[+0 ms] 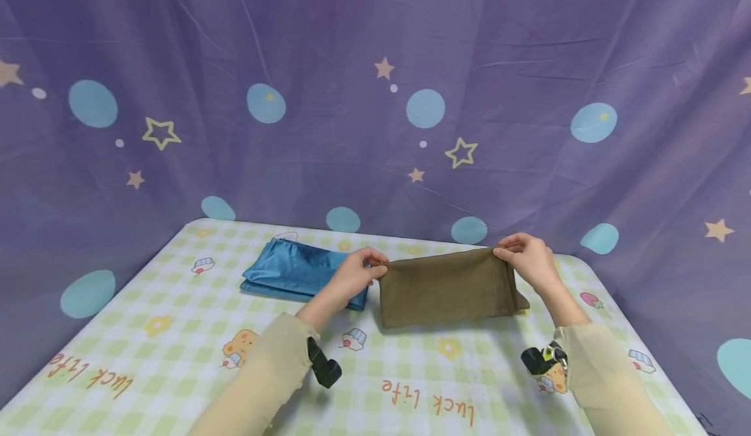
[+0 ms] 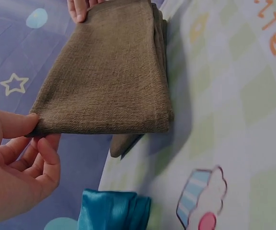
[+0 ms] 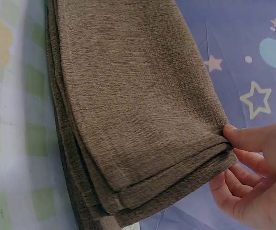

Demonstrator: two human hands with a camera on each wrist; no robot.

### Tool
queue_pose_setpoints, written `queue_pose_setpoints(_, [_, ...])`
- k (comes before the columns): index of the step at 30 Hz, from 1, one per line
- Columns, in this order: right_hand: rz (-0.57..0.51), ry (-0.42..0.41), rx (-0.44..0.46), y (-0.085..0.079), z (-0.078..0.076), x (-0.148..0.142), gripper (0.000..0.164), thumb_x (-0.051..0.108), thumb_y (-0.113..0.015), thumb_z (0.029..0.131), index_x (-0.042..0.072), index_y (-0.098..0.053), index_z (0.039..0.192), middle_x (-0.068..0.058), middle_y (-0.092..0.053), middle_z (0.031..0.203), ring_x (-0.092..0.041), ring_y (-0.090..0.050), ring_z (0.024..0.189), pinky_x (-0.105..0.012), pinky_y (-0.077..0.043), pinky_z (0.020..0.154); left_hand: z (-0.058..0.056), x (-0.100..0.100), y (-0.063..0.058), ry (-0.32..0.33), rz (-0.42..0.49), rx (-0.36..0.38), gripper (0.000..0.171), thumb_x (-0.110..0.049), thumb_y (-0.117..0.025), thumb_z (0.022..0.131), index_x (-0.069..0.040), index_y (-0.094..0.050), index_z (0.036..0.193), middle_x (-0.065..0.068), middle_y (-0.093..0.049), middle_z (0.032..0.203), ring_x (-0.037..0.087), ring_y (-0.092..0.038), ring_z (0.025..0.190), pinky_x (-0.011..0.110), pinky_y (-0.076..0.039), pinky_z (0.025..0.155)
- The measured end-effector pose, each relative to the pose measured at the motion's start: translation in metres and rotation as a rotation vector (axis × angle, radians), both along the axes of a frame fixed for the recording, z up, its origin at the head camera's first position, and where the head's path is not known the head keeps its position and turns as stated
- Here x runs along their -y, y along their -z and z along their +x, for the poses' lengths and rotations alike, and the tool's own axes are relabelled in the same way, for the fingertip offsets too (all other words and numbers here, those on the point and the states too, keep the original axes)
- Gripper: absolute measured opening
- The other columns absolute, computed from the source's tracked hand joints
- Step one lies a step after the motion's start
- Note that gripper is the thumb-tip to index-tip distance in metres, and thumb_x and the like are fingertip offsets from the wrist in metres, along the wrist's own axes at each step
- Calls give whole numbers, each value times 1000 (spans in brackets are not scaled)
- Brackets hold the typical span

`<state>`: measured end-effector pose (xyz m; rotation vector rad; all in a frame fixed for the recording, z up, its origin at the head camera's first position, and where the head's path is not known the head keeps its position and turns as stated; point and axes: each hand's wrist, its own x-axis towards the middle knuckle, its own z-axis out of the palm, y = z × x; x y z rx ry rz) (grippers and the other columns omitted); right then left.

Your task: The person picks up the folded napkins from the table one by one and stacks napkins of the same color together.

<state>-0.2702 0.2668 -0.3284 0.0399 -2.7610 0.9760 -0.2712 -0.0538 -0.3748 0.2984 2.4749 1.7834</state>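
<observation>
A folded brown cloth (image 1: 448, 289) hangs upright between both hands, its lower edge close over the table. My left hand (image 1: 356, 272) pinches its upper left corner between thumb and fingers. At the upper right corner, my right hand (image 1: 530, 259) pinches the cloth the same way. Several stacked layers show along the cloth's side in the right wrist view (image 3: 133, 105). A folded shiny blue cloth (image 1: 293, 268) lies on the table to the left, partly hidden behind my left hand and wrist.
A tablecloth (image 1: 193, 332) with green checks, cupcakes, flowers and lettering covers the table. Behind it hangs a purple curtain (image 1: 352, 45) with stars and blue ovals. A black wrist camera mount (image 1: 324, 364) sticks out from the left sleeve, another (image 1: 535, 361) from the right.
</observation>
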Motion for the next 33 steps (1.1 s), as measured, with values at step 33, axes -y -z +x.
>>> queue_pose_setpoints(33, [42,92,46,4,-32,-12,25,22,-58,88,-1,-56,98,-24,-61,102,-36,-57,89,-39,-44,70,-34,-32,-6,-113,131,46,16,-12,-65,83,-4,-62,97,2,-56,79,11,-58,67,27,-45,62])
